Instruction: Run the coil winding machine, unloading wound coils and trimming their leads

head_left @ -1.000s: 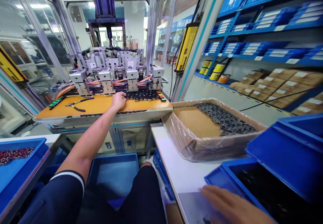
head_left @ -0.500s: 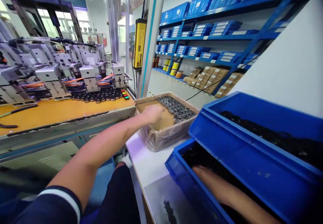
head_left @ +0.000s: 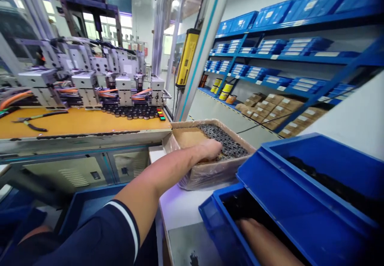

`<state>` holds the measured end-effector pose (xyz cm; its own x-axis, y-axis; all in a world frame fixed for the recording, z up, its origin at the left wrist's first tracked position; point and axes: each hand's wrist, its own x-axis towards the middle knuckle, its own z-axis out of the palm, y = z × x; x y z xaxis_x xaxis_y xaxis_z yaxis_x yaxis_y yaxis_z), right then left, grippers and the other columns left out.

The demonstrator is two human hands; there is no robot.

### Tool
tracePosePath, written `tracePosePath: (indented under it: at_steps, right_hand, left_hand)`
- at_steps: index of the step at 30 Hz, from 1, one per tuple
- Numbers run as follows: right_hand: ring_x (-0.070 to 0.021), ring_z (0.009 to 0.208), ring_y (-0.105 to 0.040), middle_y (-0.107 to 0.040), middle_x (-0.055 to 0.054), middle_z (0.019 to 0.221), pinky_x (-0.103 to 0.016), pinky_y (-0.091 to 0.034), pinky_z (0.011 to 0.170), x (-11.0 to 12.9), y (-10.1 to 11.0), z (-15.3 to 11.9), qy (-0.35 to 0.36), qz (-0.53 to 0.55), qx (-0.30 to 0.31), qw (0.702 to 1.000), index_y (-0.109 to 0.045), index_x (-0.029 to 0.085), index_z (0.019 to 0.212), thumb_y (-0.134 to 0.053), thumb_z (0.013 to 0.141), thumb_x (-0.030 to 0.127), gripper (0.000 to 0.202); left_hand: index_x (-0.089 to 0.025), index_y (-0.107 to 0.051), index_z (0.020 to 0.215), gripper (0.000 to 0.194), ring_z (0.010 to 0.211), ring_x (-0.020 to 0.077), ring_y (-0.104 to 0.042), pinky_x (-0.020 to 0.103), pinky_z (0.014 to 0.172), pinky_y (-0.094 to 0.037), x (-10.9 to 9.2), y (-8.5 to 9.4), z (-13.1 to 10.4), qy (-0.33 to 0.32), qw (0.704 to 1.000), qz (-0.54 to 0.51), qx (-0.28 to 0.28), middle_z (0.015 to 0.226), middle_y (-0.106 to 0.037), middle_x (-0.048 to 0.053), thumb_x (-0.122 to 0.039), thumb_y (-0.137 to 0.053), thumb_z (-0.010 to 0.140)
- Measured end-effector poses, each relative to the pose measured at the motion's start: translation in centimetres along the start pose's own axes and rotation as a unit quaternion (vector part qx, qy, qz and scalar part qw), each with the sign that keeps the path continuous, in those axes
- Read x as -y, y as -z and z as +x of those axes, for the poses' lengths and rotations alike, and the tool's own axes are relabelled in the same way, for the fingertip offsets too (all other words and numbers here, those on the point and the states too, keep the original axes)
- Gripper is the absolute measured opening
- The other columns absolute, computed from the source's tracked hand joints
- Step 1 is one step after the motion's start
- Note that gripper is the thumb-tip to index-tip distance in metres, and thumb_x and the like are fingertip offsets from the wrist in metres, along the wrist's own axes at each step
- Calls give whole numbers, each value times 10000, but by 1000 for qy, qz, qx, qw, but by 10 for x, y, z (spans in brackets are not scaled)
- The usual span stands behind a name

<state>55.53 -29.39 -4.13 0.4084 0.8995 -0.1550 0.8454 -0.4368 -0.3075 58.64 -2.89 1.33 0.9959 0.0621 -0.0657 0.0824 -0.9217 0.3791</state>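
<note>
My left hand [head_left: 212, 149] reaches into an open cardboard box [head_left: 207, 175] lined with clear plastic. Its fingers are bent down at the edge of the rows of small dark metallic parts [head_left: 226, 140]; whatever they pinch is hidden. Bare brown cardboard [head_left: 190, 138] shows in the box to the left of these parts. My right hand [head_left: 251, 229] is down inside the lower blue bin [head_left: 211, 212], among black contents too dark to make out. Its fingers are hidden in the bin.
Another blue bin [head_left: 288, 194] with black parts overhangs the lower one. At left, an orange-topped bench [head_left: 78, 124] carries pliers [head_left: 37, 119], several round black parts [head_left: 132, 112] and a machine [head_left: 85, 84]. A yellow device [head_left: 188, 58] hangs on the frame post. Blue shelves [head_left: 300, 56] stand behind.
My left hand has moved from over the bare cardboard right to the edge of the small parts. My right hand stays in the lower bin. The view has swung left.
</note>
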Motion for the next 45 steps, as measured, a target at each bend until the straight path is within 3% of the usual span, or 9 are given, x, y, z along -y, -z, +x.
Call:
tracePosePath:
  at_steps: [5,9,12,15,18,22,26,33,45]
  right_hand:
    - [-273,958,-700,-745,-120,994,-310,-557,826,-1,0,8,-12,25,18,999,-766,206,894,-446,785,224,338]
    - [-275,968,-702,-746,-119,997,-325,-568,835,-20,-8,16,-13,-5,-31,999,-767,200,870,-422,782,246,359]
    - [-291,899,-714,-742,-128,961,-356,-589,752,-22,-3,22,19,-77,-137,987,-757,192,860,-455,787,332,341]
    - [-242,767,-701,-711,-86,873,-346,-570,690,15,16,21,103,-123,-297,941,-708,193,866,-469,866,410,323]
    - [-187,800,-668,-677,-55,905,-311,-545,769,84,33,15,207,-85,-394,892,-640,197,955,-544,901,314,161]
    - [-148,802,-639,-647,-56,897,-247,-538,710,166,30,2,306,50,-360,880,-607,186,1029,-582,880,107,171]
    - [-136,838,-631,-618,-71,921,-216,-548,690,198,12,-14,342,143,-329,868,-611,151,1047,-568,851,16,242]
    - [-135,831,-638,-614,-72,924,-215,-568,671,195,6,-22,337,146,-342,865,-648,142,1043,-574,813,-16,288]
    - [-179,889,-647,-645,-109,963,-284,-591,721,181,4,-17,391,52,-354,848,-571,135,1163,-610,862,88,306]
  left_hand:
    - [-122,-599,1204,340,1022,245,-642,391,876,-523,-4,20,-50,-23,993,-67,-91,1131,-669,135,-229,-593,882]
    - [-195,-580,1293,414,948,164,-647,253,828,-493,8,18,-144,-91,964,-168,-186,1109,-694,72,-230,-566,880]
    - [-120,-690,1138,359,725,127,-624,231,682,-482,24,-1,-225,-69,852,-470,-218,832,-682,61,-259,-672,807]
    - [-110,-706,1076,420,689,105,-613,224,692,-489,35,-21,-286,-13,720,-660,-214,716,-642,20,-278,-791,700]
    - [-119,-724,1000,457,663,79,-591,204,671,-492,33,-30,-318,5,689,-687,-230,745,-660,17,-218,-875,581]
    - [-122,-741,945,403,641,85,-621,203,652,-514,15,-29,-333,2,718,-658,-225,782,-703,40,-172,-873,568]
    - [-132,-757,939,390,706,137,-676,245,699,-557,-2,-37,-337,-6,745,-643,-180,816,-736,66,-175,-869,568]
    - [-114,-748,971,458,654,131,-663,246,671,-559,-18,-59,-327,-8,722,-675,-153,703,-717,39,-222,-889,549]
    - [-163,-767,928,429,722,113,-716,191,717,-589,-22,-57,-327,-23,675,-713,-187,795,-773,26,-16,-857,535]
